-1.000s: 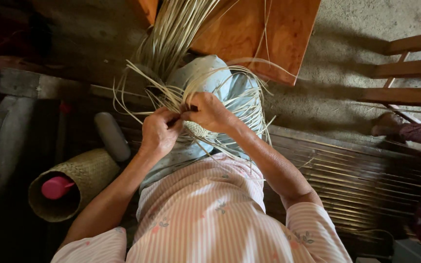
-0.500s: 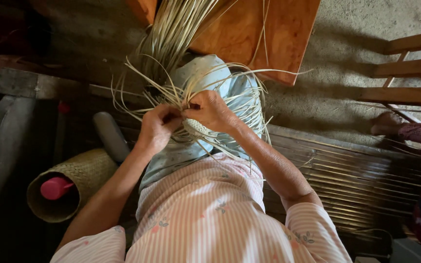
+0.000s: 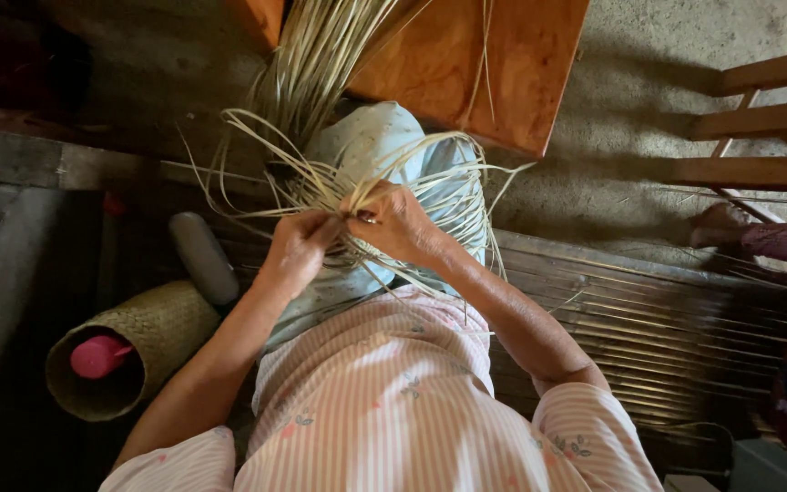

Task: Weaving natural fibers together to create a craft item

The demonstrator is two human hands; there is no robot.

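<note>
Pinching pale strands, the left hand [image 3: 295, 248] and right hand [image 3: 396, 221] meet over the person's lap, both closed tight on the woven strips [image 3: 321, 187]. Since a moment ago the hands have risen slightly and the small woven knot between them is now hidden. Loose ends fan outward left and right, while the long bundle [image 3: 316, 64] runs away toward the wooden board [image 3: 512, 64]. A woven basket [image 3: 152, 333] lies at the left, mouth toward me.

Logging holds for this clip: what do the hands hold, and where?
Both the left hand and right hand pinch pale straw strands where they cross, at the weave's edge.
</note>
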